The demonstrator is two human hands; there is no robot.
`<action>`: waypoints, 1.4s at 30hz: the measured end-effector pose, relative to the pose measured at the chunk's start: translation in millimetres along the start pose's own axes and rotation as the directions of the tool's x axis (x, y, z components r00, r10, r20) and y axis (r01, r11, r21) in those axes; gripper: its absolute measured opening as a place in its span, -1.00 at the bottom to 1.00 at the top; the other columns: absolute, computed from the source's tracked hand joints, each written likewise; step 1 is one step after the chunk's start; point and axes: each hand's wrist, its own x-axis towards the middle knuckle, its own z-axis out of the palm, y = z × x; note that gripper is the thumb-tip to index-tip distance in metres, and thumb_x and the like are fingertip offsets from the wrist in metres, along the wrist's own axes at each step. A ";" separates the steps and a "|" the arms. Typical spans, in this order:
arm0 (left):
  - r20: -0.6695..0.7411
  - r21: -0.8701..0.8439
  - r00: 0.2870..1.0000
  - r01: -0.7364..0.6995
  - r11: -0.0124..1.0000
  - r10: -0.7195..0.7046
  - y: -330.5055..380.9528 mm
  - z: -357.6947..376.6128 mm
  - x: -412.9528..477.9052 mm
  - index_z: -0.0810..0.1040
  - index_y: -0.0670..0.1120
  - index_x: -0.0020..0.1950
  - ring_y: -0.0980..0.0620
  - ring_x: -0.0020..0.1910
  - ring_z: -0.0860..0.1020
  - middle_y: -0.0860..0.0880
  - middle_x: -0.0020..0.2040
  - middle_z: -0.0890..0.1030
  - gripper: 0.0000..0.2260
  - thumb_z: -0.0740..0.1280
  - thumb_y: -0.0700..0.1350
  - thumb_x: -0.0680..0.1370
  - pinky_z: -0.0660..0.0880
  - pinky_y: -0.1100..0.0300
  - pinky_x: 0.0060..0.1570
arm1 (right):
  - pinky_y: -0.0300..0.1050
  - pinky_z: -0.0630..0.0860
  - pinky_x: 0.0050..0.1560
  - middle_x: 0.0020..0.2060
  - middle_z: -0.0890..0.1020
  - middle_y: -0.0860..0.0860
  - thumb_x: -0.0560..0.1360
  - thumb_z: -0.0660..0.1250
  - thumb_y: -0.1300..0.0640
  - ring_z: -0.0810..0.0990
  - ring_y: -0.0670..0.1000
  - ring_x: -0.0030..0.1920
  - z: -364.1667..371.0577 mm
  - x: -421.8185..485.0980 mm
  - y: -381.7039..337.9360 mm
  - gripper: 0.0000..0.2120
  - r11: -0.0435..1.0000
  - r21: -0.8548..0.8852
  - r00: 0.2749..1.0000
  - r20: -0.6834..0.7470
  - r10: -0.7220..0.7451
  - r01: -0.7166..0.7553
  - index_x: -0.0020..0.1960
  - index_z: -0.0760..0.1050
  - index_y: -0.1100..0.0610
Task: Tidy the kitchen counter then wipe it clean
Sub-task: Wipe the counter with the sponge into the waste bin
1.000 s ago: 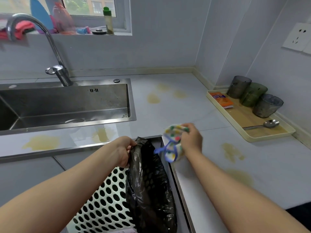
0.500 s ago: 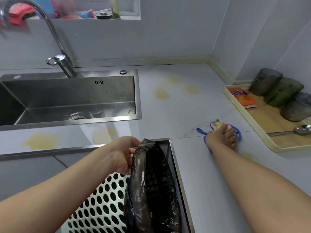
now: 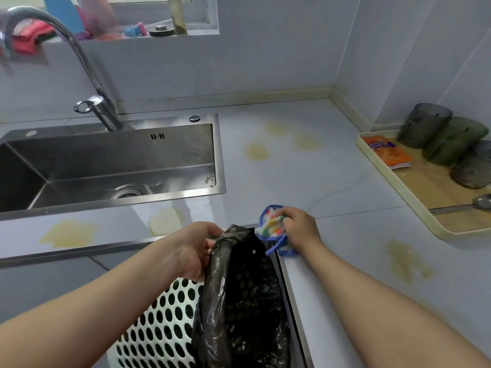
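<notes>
**Q:** Black crinkly plastic bin bag [image 3: 239, 288], why is it gaping?

**Me:** I'm pinching its rim with my left hand [image 3: 196, 248], fingers curled. I'm pulling the mouth open over the white perforated bin [image 3: 159, 330], probably so debris can drop in.

**Q:** Right hand?

**Me:** My right hand [image 3: 300, 227] is bunching the blue-trimmed, multicolour-spotted cloth [image 3: 271, 227], fingers closed round it. It's at the front edge of the pale grey counter [image 3: 345, 288], just beside the bag's mouth, so likely brushing bits in.

**Q:** Counter done?

**Me:** I'm judging not. Yellowish stains [image 3: 406, 261] are showing near the steel sink [image 3: 218, 155] and the beige tray [image 3: 430, 187].
</notes>
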 end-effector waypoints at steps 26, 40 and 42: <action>-0.012 0.093 0.999 -0.036 0.995 0.037 -37.1 -47.2 1.2 0.53 -0.25 -0.19 -0.08 -0.41 0.57 -0.14 -0.34 0.58 -0.88 0.37 -0.19 0.48 0.57 0.12 -0.29 | -0.17 0.47 -0.09 -0.06 0.65 0.11 0.25 0.20 0.20 0.58 0.12 0.01 42.0 -70.1 -10.4 -0.68 0.998 -0.045 0.991 -0.123 0.047 -0.053 -0.13 0.62 -0.03; 0.031 0.073 0.999 -0.040 0.997 0.038 -43.1 -42.2 -5.2 0.55 -0.26 -0.19 -0.08 -0.38 0.60 -0.14 -0.28 0.61 -0.81 0.35 -0.13 0.50 0.59 0.08 -0.26 | -0.19 0.44 -0.05 0.07 0.59 0.02 0.42 0.19 0.31 0.55 0.08 0.06 80.9 -120.6 -4.6 -0.64 0.992 -0.097 0.997 -0.032 0.074 -0.077 0.14 0.53 0.04; 0.051 0.064 0.998 -0.043 0.997 0.039 -46.7 -45.2 -5.3 0.55 -0.25 -0.17 -0.05 -0.30 0.57 -0.11 -0.26 0.59 -0.84 0.35 -0.14 0.49 0.57 0.12 -0.15 | -0.18 0.40 -0.01 0.14 0.55 0.04 0.45 0.20 0.28 0.49 0.09 0.14 71.7 -120.7 -2.0 -0.67 0.983 -0.155 0.995 -0.052 0.089 -0.096 0.18 0.48 0.08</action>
